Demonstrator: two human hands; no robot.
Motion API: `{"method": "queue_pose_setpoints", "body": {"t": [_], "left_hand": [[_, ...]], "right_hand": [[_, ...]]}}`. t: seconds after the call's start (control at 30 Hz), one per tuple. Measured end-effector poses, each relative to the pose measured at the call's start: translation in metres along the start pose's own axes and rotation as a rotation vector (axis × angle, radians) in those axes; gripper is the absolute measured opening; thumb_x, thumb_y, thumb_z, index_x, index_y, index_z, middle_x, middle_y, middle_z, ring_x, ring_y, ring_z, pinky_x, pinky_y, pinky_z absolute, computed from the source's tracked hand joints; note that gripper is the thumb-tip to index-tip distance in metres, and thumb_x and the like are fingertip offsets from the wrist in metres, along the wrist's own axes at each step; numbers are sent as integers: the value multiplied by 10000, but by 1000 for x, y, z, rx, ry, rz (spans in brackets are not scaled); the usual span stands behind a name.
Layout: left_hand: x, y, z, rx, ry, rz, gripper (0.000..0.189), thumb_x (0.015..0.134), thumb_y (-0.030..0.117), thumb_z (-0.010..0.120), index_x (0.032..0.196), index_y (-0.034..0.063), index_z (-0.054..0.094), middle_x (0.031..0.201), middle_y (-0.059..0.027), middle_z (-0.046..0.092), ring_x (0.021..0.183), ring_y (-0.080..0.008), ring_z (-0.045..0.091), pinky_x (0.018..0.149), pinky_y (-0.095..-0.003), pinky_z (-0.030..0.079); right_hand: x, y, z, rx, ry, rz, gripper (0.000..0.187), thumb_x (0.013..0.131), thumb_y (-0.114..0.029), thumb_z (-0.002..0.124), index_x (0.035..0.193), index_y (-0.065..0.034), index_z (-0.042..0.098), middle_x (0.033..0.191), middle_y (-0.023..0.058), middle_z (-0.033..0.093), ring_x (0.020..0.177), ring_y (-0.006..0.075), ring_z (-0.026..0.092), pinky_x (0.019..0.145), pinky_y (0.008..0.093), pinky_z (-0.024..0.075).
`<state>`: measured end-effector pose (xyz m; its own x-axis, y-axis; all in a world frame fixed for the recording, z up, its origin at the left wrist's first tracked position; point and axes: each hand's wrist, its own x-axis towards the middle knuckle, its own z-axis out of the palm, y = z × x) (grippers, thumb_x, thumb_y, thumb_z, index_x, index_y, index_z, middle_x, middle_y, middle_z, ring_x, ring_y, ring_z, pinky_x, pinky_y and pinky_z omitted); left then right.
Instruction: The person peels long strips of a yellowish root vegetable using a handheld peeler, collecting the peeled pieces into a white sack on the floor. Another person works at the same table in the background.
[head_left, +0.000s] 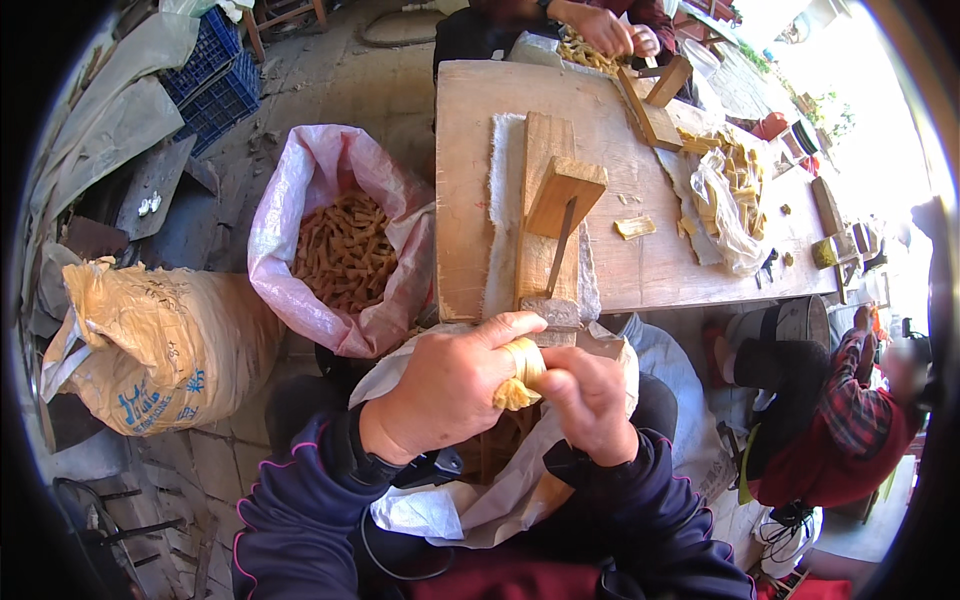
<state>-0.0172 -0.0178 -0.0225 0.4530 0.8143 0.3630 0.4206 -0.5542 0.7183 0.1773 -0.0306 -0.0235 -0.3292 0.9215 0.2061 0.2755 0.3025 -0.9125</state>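
Observation:
My left hand (450, 390) grips a pale yellow bundle of flat strips (529, 361) at the near edge of the table. On the bundle's right side, the curled fingers of my right hand (592, 397) hold it too. Just beyond my hands stands a wooden stand (547, 150) with an upright block (568, 187) and a thin dark metal blade (561, 247) slanting down towards a small rough block (551, 313). A whitish cloth (504, 217) lies under the stand. Below my hands, an open paper-lined sack (517, 510) rests at my lap, partly hidden by my arms.
A woven sack (274, 247) of short brown pieces (345, 255) stands left, near a tan paper sack (180, 337) and blue crates (217, 90). On the wooden table (630, 277) lie a plastic bag (724, 217) and another stand (652, 112). People sit across the table and at right.

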Motion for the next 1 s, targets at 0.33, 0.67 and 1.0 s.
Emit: {"method": "queue_pose_setpoints", "body": {"t": [0.33,0.67,1.0], "left_hand": [[3,-5,-7,-336,139,171,79,834,24,671,875,-43,658,1063,-134,671,794,-240,684,670,-328,550],[1,-8,-26,-498,237,-164,120,897,78,695,934,-28,651,898,-73,682,624,-79,589,563,-219,464],[-4,-3,-11,-1004,-28,-518,62,857,69,654,902,30,640,761,-14,641,623,-51,567,555,-213,438]], "right_hand": [[-5,2,-2,419,-263,428,379,1007,-356,540,819,-38,626,646,29,530,541,150,468,523,295,371],[-6,10,-4,935,-274,537,409,1002,-390,551,818,-27,602,661,2,491,552,64,305,559,245,286],[-2,-7,-14,600,-182,671,337,986,-277,611,786,-8,645,670,-43,503,586,45,379,535,219,293]]}}
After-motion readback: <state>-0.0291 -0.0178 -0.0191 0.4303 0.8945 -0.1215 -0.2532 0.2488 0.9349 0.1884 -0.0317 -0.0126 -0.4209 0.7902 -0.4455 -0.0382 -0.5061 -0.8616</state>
